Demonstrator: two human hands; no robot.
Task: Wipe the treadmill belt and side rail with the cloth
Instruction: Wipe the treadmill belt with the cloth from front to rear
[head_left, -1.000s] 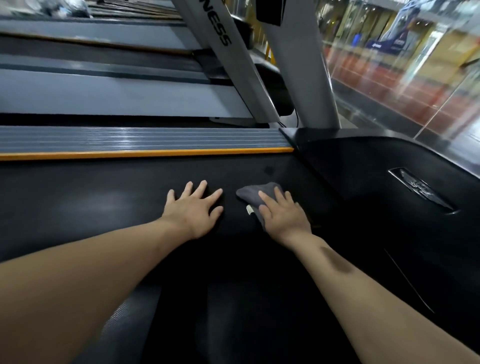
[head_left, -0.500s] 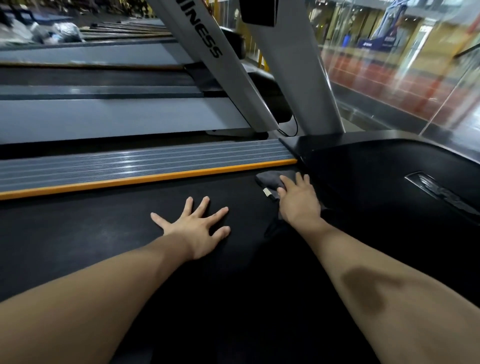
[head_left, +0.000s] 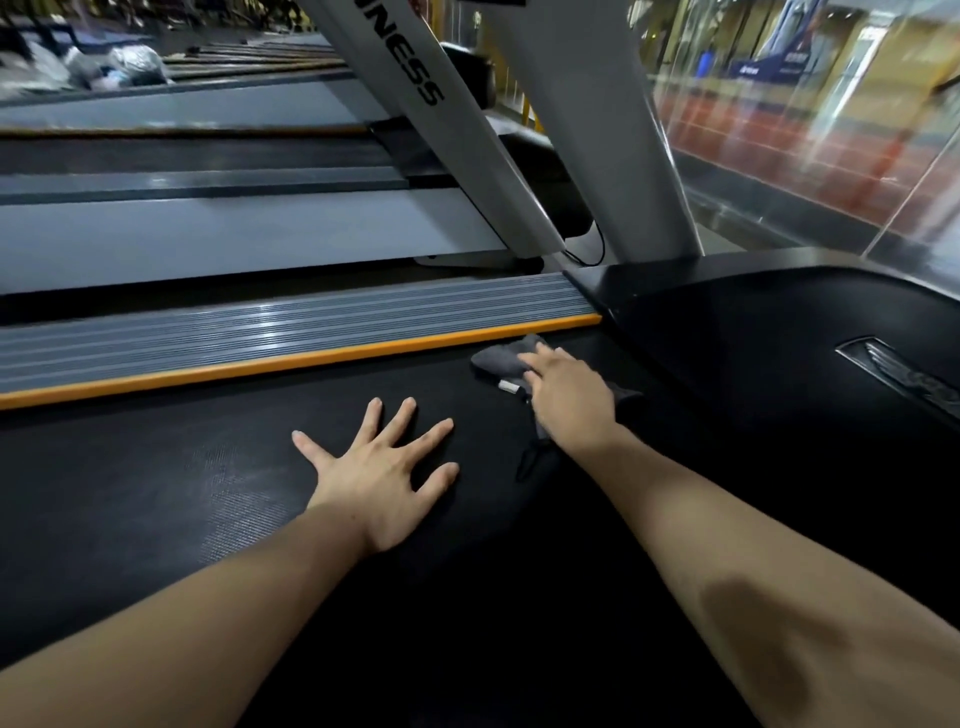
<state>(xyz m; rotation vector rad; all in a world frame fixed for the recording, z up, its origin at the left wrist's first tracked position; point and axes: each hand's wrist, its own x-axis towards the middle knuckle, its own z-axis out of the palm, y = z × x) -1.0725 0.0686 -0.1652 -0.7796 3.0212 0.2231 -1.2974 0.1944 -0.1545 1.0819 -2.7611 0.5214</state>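
Observation:
A black treadmill belt (head_left: 156, 483) fills the lower half of the view. Along its far side runs a grey ribbed side rail (head_left: 260, 332) with an orange edge strip (head_left: 291, 361). My right hand (head_left: 569, 397) presses a small grey cloth (head_left: 498, 358) flat on the belt, close to the orange strip and the black motor cover. A white tag shows at the cloth's near edge. Resting flat on the belt with fingers spread, my left hand (head_left: 387, 473) holds nothing and lies to the left of the cloth.
The black motor cover (head_left: 779, 353) with a metal badge (head_left: 904, 374) rises at the right. Two white uprights (head_left: 597, 130) stand behind the rail. Another treadmill (head_left: 208, 234) lies beyond, and a glass wall (head_left: 831, 130) at the far right.
My right hand has pushed the cloth away from me across the belt, up to the orange strip by the motor cover. My left hand has spread its fingers wider and stayed on the belt.

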